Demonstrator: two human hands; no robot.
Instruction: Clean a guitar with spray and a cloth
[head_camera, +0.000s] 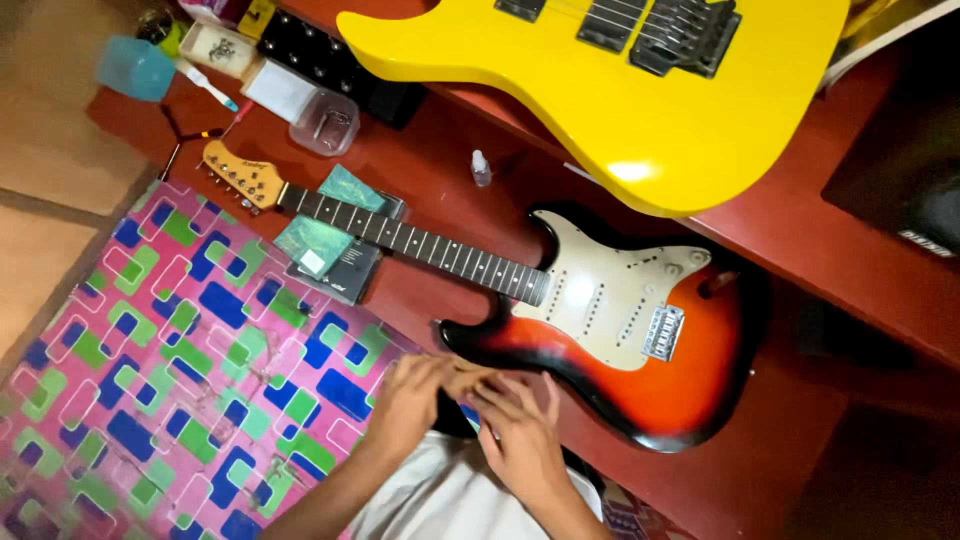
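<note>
Sunburst guitar (660, 370) lies flat on red floor (440, 170), neck (420, 243) propped on a dark box w/ green packets (335, 255), body's lower edge just beside both hands. Left hand (410, 400) & right hand (520, 440) meet fingertip to fingertip over patterned mat (170, 380) — fingers curled, can't tell what's pinched, if anything. Yellow guitar (620, 90) rests above.

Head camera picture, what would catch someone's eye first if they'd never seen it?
The yellow guitar fills the top, lying on a red ledge. Below it a sunburst guitar with a white pickguard lies on the red floor, its neck resting on a dark box. At lower left is a bright patterned mat, and the left hand and right hand meet at the sunburst guitar's lower edge.
</note>
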